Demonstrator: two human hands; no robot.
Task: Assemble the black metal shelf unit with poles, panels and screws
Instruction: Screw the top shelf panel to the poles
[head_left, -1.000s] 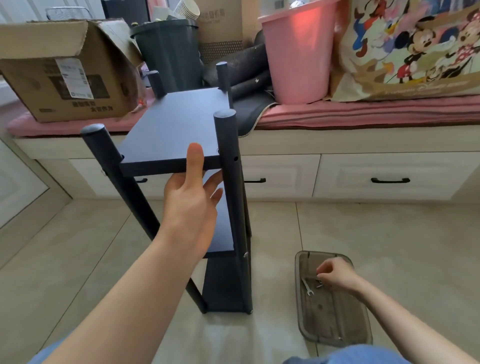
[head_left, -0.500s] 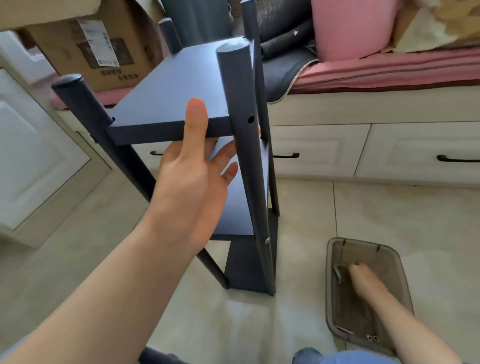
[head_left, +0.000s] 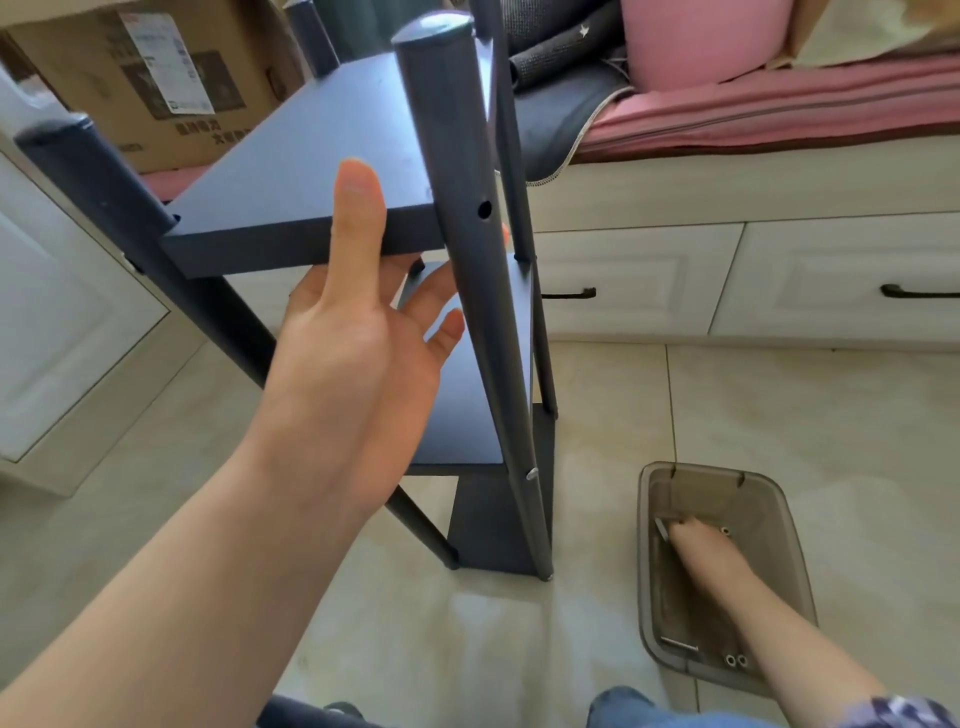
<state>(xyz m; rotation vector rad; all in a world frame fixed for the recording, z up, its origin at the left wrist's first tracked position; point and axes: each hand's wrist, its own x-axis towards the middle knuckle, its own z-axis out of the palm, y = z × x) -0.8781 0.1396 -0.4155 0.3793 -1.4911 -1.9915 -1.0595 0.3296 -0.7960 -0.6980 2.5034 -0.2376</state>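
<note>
Our left hand (head_left: 353, 358) gripped the front edge of the top panel (head_left: 332, 156), thumb (head_left: 358, 208) flat over the edge and the other fingers reaching underneath. Just right of the thumb stood the near pole (head_left: 467, 249), an open screw hole (head_left: 484, 209) level with that panel and a screw (head_left: 532, 474) lower down at the middle panel (head_left: 467, 384). The shelf unit (head_left: 363, 260) stood on the tiled floor (head_left: 779, 415), in front of the white drawers (head_left: 727, 280). Our right hand (head_left: 701, 551) reached into the gray tray (head_left: 789, 519) on the floor to the right; we could not tell whether its fingers held anything. Small screws (head_left: 735, 660) lay in the tray's near corner.
</note>
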